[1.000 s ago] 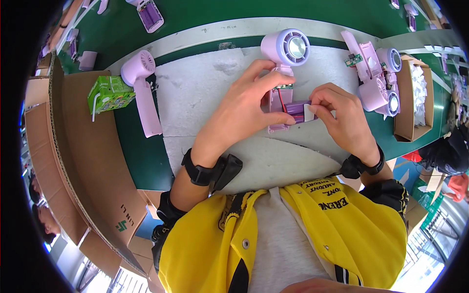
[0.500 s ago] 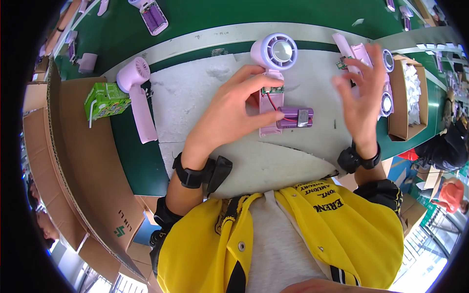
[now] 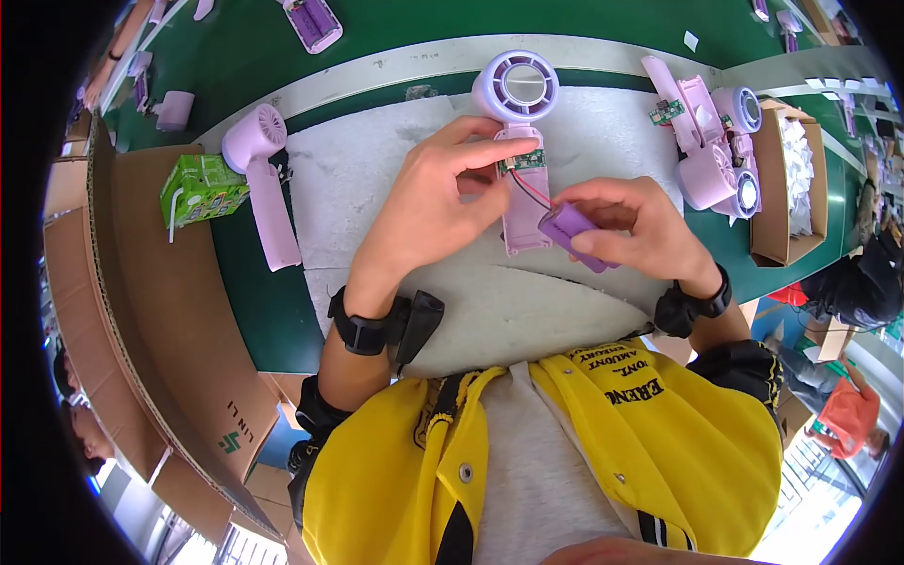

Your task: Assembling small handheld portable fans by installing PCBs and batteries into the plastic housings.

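Note:
A lilac handheld fan (image 3: 516, 87) with an opened handle (image 3: 525, 217) lies in front of me on the pale work mat (image 3: 367, 160). My left hand (image 3: 424, 198) grips the upper handle between thumb and fingers, with fingertips on the small green circuit board (image 3: 524, 162). Red and dark wires (image 3: 530, 189) run from that board to a purple battery pack (image 3: 571, 233). My right hand (image 3: 645, 226) holds this pack, tilted, at the right edge of the handle. The fingers' undersides are hidden.
Several fan parts (image 3: 706, 174) sit right of the mat, beside a cardboard box (image 3: 774, 240) of white pieces. At left, another fan (image 3: 273, 217) leans by a green drink carton (image 3: 200, 198) and a large cardboard box (image 3: 179, 311). A metal rail (image 3: 377, 71) runs behind the mat.
My right hand has come in from the right and taken the battery pack, which lay across the handle and is now tilted. My left thumb has left the pack and moved up beside the board.

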`<state>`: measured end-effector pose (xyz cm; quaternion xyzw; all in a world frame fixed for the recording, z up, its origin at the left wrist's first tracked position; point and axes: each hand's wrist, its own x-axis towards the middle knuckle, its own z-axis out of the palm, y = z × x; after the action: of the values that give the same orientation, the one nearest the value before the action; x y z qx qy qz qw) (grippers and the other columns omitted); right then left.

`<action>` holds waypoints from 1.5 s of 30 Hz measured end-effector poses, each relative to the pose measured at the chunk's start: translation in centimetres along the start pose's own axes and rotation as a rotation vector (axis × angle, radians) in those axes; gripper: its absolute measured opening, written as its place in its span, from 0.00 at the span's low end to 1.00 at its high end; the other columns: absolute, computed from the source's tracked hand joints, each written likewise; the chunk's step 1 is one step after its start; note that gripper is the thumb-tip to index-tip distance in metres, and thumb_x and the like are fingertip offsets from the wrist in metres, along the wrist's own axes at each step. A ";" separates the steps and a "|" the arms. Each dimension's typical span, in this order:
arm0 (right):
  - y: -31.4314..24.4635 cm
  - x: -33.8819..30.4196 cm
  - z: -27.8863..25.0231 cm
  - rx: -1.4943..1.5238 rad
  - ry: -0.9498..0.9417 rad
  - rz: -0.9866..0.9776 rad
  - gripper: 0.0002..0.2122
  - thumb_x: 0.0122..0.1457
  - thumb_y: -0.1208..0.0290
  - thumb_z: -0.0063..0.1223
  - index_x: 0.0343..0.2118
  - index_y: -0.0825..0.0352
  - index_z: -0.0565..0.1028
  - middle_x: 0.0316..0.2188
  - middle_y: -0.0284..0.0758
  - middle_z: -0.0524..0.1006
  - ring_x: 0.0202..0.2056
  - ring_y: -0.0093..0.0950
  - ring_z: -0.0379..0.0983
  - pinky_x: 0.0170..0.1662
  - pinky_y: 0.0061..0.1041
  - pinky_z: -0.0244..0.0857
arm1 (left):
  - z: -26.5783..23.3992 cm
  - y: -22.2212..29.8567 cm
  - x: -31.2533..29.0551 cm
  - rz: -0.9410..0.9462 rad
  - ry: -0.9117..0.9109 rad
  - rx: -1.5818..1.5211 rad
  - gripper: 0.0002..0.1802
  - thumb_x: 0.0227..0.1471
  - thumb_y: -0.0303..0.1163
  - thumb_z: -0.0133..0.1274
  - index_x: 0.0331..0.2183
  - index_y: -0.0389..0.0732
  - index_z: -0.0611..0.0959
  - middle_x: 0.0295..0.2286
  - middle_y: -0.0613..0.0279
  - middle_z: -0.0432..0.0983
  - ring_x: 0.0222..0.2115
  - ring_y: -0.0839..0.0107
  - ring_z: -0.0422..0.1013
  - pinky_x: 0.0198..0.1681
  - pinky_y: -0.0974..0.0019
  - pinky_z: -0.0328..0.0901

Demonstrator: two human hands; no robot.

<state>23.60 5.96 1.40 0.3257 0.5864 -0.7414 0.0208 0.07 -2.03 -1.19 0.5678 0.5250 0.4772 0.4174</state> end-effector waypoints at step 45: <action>0.9 0.2 4.3 -0.730 0.406 -0.629 0.29 0.36 0.80 0.71 0.48 0.69 0.75 0.54 0.41 0.70 0.47 0.36 0.71 0.48 0.33 0.72 | -0.1 1.2 0.0 0.123 -0.074 0.362 0.22 0.48 0.20 0.57 0.46 0.46 0.82 0.43 0.42 0.75 0.35 0.47 0.75 0.36 0.63 0.70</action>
<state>21.85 1.98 1.00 0.2425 0.8684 -0.3811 -0.2045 0.18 -2.14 0.02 0.6817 0.5510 0.3783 0.2976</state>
